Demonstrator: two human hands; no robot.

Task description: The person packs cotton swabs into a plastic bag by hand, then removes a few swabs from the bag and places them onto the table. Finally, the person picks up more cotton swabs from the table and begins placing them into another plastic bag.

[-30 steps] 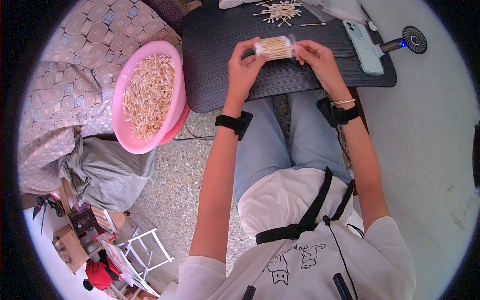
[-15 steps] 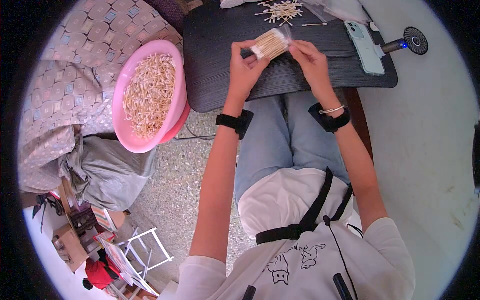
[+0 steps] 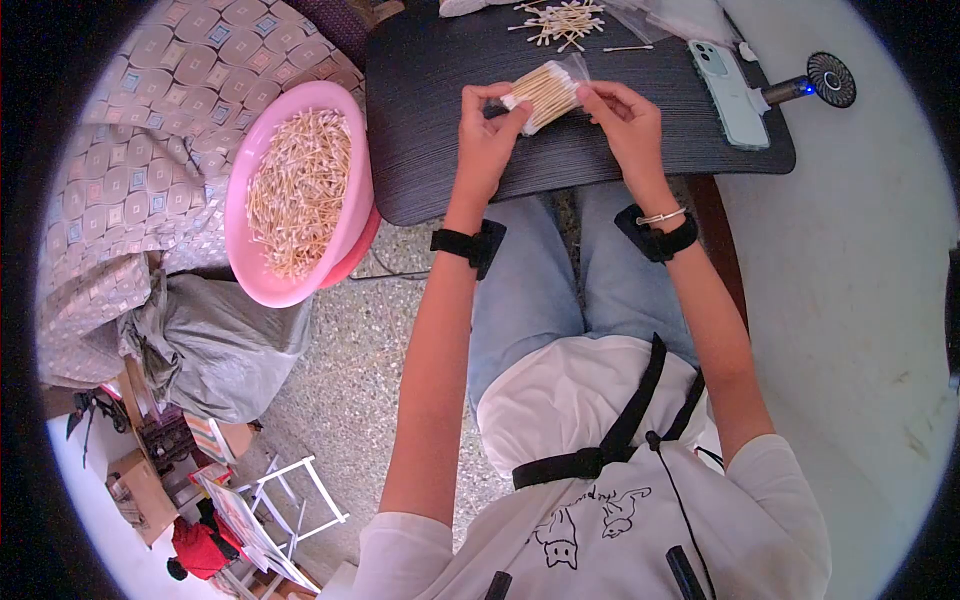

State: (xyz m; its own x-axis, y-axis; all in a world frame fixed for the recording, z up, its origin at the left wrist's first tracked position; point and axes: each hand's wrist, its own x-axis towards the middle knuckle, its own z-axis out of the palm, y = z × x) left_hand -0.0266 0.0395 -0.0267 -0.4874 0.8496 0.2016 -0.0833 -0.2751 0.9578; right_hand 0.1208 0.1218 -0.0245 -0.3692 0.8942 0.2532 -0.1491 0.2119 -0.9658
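The left hand [image 3: 487, 135] and right hand [image 3: 622, 118] each pinch one end of a clear plastic packet of wooden cotton swabs [image 3: 541, 92], tilted just above the dark ribbed tabletop [image 3: 440, 170]. An even grip at both ends seems wise (slick film, thin loose sticks). A round pink plastic basin [image 3: 238, 215] of swabs sits well to the left.

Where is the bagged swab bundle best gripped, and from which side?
Probably by its two tip ends, one from each side, as the left hand and right hand pinch the swab bundle now: the sticks run lengthwise in the tilted clear bag, so end pressure keeps them together.
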